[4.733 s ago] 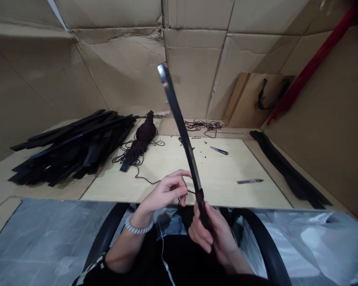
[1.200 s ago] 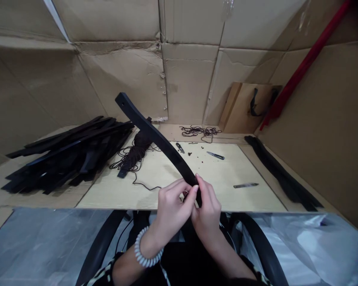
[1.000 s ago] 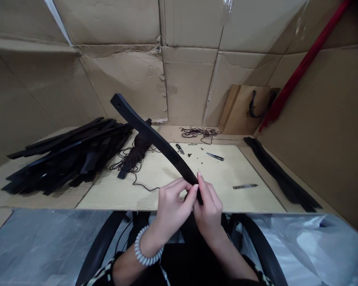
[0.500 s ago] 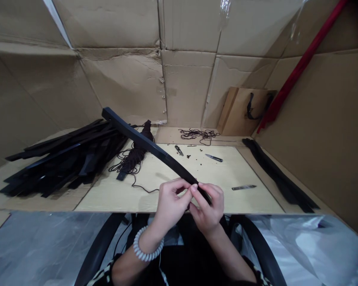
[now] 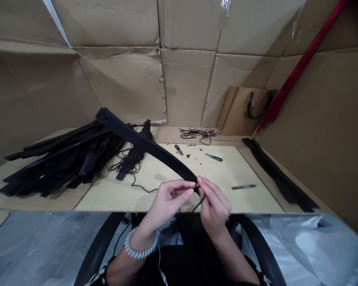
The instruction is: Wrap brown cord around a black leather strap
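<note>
Slanting low over the table [image 5: 220,176], the curved black strip [image 5: 155,149], flat-faced with a hole at its far end, stood nearly upright seconds earlier. The right hand [image 5: 215,204] pinches it, fingertips together, beside a dangling dark cord [image 5: 200,203]; whether the left hand [image 5: 168,200] clamps anything cannot be told. Behind, the stiff paper bag [image 5: 240,113] hides its contents.
</note>
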Demonstrator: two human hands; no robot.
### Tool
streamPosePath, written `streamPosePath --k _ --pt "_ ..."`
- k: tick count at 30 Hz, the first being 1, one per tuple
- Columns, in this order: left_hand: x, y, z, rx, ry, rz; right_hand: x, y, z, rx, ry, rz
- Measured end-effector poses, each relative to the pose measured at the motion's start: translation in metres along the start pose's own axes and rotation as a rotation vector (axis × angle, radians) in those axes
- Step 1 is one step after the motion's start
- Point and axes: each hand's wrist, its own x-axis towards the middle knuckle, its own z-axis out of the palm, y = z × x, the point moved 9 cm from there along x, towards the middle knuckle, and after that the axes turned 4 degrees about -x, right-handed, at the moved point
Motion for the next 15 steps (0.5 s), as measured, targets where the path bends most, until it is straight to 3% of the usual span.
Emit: streamPosePath --k 5,7,11,15 --pt "-0.004 0.015 0.001 0.237 0.050 0.265 0.012 0.001 -0.004 0.076 -0.038 0.085" --pt "-0.005 0.013 -0.004 0.188 0.107 0.332 0.014 0.004 -0.004 0.123 -0.060 0.153" --pt "0.004 -0.003 -0.009 -0.037 0.130 0.325 0.006 0.019 0.006 0.340 -0.137 0.388" --pt "0.013 -0.009 0.000 -0.045 0.052 0.306 -0.019 0.038 0.028 0.643 -0.196 0.704"
